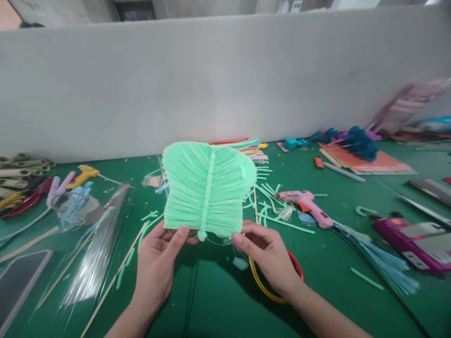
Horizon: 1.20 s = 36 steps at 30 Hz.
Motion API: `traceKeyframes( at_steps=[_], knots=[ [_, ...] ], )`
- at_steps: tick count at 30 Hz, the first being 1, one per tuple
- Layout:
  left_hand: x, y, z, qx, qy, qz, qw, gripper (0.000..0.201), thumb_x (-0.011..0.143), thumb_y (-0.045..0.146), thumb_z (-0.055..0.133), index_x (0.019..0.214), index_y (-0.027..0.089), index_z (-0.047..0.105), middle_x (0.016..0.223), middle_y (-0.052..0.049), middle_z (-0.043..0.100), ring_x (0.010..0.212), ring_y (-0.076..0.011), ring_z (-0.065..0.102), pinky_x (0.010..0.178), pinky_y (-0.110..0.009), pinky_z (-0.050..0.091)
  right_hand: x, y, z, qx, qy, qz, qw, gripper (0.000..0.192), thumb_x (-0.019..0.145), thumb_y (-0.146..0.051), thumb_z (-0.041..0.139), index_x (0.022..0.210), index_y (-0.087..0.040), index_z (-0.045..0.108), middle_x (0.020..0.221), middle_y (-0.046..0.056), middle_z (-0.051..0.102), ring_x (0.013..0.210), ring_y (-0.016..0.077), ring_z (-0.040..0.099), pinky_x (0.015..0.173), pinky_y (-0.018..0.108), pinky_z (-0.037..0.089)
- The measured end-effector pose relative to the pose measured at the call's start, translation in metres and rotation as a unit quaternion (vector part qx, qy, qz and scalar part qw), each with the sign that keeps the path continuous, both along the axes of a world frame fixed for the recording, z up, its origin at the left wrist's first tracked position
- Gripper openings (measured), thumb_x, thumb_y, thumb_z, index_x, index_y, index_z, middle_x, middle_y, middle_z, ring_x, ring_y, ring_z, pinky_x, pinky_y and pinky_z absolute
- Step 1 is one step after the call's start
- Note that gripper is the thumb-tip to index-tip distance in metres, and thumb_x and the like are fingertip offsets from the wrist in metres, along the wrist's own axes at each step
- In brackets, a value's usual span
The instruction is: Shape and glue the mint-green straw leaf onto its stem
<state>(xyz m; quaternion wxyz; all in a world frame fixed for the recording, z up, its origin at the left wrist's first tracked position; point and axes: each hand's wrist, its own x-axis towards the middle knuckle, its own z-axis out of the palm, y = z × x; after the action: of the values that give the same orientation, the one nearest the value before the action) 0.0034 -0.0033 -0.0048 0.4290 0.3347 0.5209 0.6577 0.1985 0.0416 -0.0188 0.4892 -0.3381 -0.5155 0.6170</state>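
A mint-green pipe-cleaner panel (225, 188), made of fuzzy strips side by side, is held upright over the table. A braided-looking rib runs down its middle to a small knob at the lower edge. Its top flares out into two rounded lobes, and a short loose piece clings to the right lobe. My left hand (158, 258) pinches the lower left edge, thumb in front. At the lower right corner, the thumb and fingers of my right hand (266, 253) are closed on the same panel. Beneath my right hand lies a tool with red and yellow handles (260, 284), partly hidden.
Green pipe-cleaner offcuts (271, 192) lie scattered behind the panel. On the right are a pink glue gun (310, 204) and a purple device (405, 239). Leftward are a yellow glue gun (84, 175), clear plastic sheets (95, 253) and a phone (23, 286). A grey partition (197, 84) stands behind.
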Motion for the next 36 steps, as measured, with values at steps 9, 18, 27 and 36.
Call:
traceKeyframes(
  at_steps=[9, 18, 27, 36],
  knots=[
    [0.002, 0.004, -0.0003, 0.01, -0.055, -0.006, 0.998, 0.011, 0.079, 0.031, 0.077, 0.081, 0.02, 0.075, 0.074, 0.0, 0.076, 0.07, -0.0114, 0.071, 0.064, -0.017, 0.059, 0.0007, -0.0026, 0.0016, -0.001, -0.021, 0.009, 1.0, 0.014, 0.08, -0.031, 0.076, 0.071, -0.021, 0.072, 0.075, 0.0, 0.063, 0.066, 0.0108, 0.052, 0.061, 0.023, 0.043],
    [-0.0005, 0.0047, 0.0003, -0.006, -0.076, -0.012, 0.997, 0.011, 0.079, 0.029, 0.078, 0.08, 0.019, 0.074, 0.074, -0.001, 0.077, 0.071, -0.0133, 0.073, 0.063, -0.018, 0.061, 0.0016, 0.0006, -0.0042, -0.072, 0.012, 0.029, 0.997, 0.019, 0.079, -0.037, 0.077, 0.089, -0.022, 0.07, 0.076, 0.0, 0.071, 0.065, 0.0102, 0.059, 0.062, 0.022, 0.049],
    [0.0001, 0.007, 0.0016, -0.01, -0.104, 0.001, 0.995, 0.017, 0.075, 0.032, 0.08, 0.078, 0.017, 0.075, 0.072, -0.002, 0.077, 0.067, -0.014, 0.074, 0.06, -0.019, 0.061, 0.0022, 0.0016, -0.0031, -0.066, 0.02, 0.034, 0.997, 0.02, 0.08, -0.039, 0.076, 0.085, -0.019, 0.072, 0.075, 0.002, 0.072, 0.065, 0.011, 0.061, 0.063, 0.023, 0.052],
    [0.0, 0.007, 0.0045, -0.014, -0.113, 0.002, 0.993, 0.024, 0.078, 0.038, 0.077, 0.08, 0.014, 0.075, 0.071, -0.007, 0.078, 0.067, -0.0175, 0.074, 0.059, -0.023, 0.061, 0.0029, 0.0019, -0.0036, -0.058, 0.013, 0.039, 0.997, 0.02, 0.084, -0.04, 0.073, 0.086, -0.019, 0.072, 0.075, 0.002, 0.071, 0.066, 0.0111, 0.06, 0.063, 0.023, 0.049]
  ],
)
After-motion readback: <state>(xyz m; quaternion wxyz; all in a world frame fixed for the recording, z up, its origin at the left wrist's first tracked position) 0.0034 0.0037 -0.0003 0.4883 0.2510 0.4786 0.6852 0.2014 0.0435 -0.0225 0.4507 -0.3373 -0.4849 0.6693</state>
